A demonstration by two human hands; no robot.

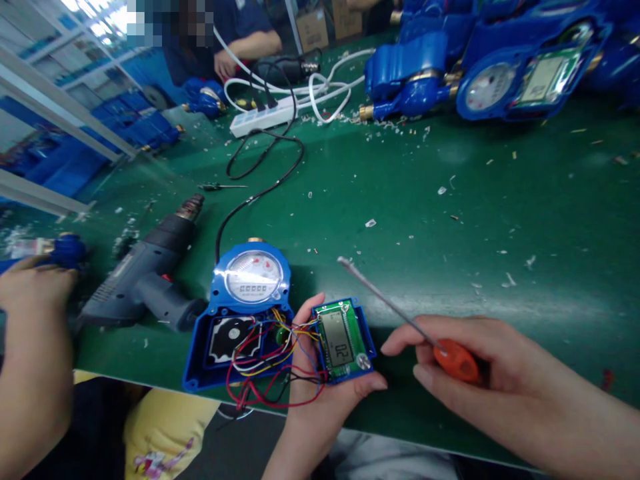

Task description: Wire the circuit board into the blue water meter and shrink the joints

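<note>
Our left hand [325, 400] grips the display [336, 340] from below and the side, screen up, at the worktop's [410, 187] near edge. Wires [243, 395] run from it into the open box of the blue meter [254, 279], just left. Our right hand [505, 363] is closed on the orange handle of a screwdriver [456, 360], index finger reaching forward, tip pointing away and clear of the display. Left of the meter we have a heat gun [150, 263] on its side; beyond, a power strip [265, 119] and more blue meters [425, 73]. Another person's hand [35, 287] is at far left.
</note>
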